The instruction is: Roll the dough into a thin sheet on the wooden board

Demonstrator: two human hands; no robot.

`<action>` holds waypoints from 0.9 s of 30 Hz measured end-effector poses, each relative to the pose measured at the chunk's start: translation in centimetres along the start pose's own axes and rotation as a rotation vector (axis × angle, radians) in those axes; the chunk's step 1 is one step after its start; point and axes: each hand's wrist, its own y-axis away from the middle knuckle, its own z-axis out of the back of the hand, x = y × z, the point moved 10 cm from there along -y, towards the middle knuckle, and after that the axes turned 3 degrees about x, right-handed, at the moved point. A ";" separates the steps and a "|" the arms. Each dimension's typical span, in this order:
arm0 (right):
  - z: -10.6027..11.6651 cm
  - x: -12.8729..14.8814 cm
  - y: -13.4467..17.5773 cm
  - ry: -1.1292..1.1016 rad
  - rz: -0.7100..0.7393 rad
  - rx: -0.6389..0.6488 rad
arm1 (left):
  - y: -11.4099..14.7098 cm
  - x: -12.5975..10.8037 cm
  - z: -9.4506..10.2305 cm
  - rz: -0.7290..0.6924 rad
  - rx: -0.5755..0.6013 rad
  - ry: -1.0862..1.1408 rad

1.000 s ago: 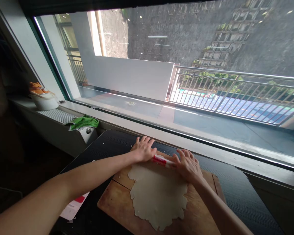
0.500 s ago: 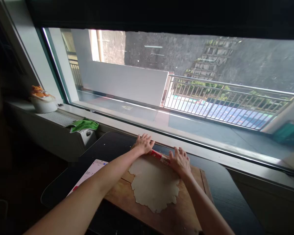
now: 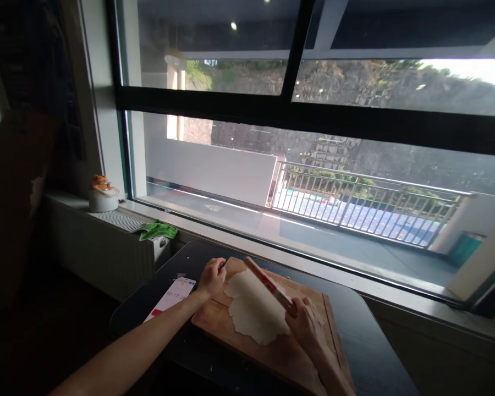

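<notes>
My right hand (image 3: 306, 319) grips one end of a wooden rolling pin (image 3: 258, 275) with a red printed band. The pin slants up and away to the left over a thin sheet of dough (image 3: 253, 313) with ragged edges. That dough lies flat on a wooden cutting board (image 3: 214, 319), its right part hidden by my right hand and the pin. At the board's far left corner is my left hand (image 3: 213, 278), off the pin, fingers curled in; a small dark spot shows by the fingertips, and what they hold, if anything, is unclear.
A phone (image 3: 171, 300) showing a running timer lies left of the board on the black table (image 3: 367, 330). Beyond stand a radiator (image 3: 107, 242) with a green cloth (image 3: 159, 230), and a white pot (image 3: 103, 199) with something orange on it. A window borders the table's far side.
Both hands were on the rolling pin at the dough's far edge. My left hand has let go and moved left; my right hand has swung the pin to a slant. The view has tilted up.
</notes>
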 end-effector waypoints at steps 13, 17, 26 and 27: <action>-0.3 -10.0 1.9 -0.061 -0.274 -0.004 | -2.7 -5.7 -3.6 0.176 0.312 -0.137; -0.2 -9.9 1.8 -0.055 -0.291 0.003 | -3.5 -5.7 -4.6 0.195 0.374 -0.100; -0.3 -10.2 1.6 -0.090 -0.269 -0.044 | -3.3 -7.1 -5.8 0.208 0.468 0.120; -0.3 -10.2 1.6 -0.086 -0.268 -0.044 | -3.3 -7.1 -5.8 0.215 0.461 0.168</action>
